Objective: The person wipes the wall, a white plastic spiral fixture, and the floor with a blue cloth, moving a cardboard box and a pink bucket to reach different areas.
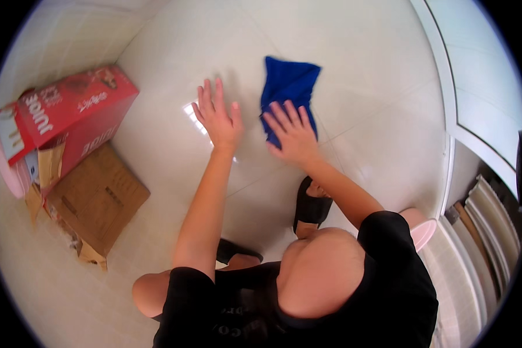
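Note:
A blue cloth (290,82) lies spread on the glossy tiled floor (191,174) in front of me. My right hand (295,132) is over the cloth's near end, palm down with the fingers apart; it looks pressed flat, gripping nothing. To the left of the cloth, my left hand (219,119) is held palm down with spread fingers and nothing in it. A shadow falls beside its fingers, and I cannot tell whether it touches the floor. The cloth's near edge is partly hidden under my right hand.
At left a red printed carton (87,102) stands beside a brown cardboard box (104,195) near the wall. My feet in black slippers (311,209) are close below the hands. On the right are a pink bin (423,232), a white door frame (450,100) and stacked long panels (489,230).

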`<move>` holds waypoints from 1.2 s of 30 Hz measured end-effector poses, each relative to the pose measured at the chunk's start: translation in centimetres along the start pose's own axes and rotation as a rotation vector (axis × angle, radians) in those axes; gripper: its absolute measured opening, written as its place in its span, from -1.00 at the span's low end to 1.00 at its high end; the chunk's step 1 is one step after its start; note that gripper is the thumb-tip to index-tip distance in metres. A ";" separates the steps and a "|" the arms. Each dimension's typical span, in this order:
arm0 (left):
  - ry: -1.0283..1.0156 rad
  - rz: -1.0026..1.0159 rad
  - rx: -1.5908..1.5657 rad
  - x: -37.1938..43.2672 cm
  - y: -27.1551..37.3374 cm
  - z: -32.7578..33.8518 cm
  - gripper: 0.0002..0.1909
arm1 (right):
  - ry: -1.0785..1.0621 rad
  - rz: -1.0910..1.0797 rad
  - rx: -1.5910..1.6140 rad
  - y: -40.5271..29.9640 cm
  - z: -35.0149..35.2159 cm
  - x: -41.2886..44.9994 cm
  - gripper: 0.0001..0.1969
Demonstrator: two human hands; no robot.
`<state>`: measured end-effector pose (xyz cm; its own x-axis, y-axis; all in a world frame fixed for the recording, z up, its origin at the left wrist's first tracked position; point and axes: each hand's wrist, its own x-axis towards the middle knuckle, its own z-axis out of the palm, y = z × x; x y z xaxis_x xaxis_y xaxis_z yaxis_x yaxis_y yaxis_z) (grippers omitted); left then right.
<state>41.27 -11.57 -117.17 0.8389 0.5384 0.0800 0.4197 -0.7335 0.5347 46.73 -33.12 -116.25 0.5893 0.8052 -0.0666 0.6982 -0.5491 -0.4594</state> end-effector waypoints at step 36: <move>0.000 -0.219 0.427 -7.9 -20.0 -12.9 -0.33 | -0.437 -1.056 -0.270 -16.2 6.1 18.9 -0.24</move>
<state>21.75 4.20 -117.64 0.7150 0.6991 0.0040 0.6913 -0.7078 0.1452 44.07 -7.68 -115.52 -0.4874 0.8688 -0.0874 0.8511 0.4504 -0.2697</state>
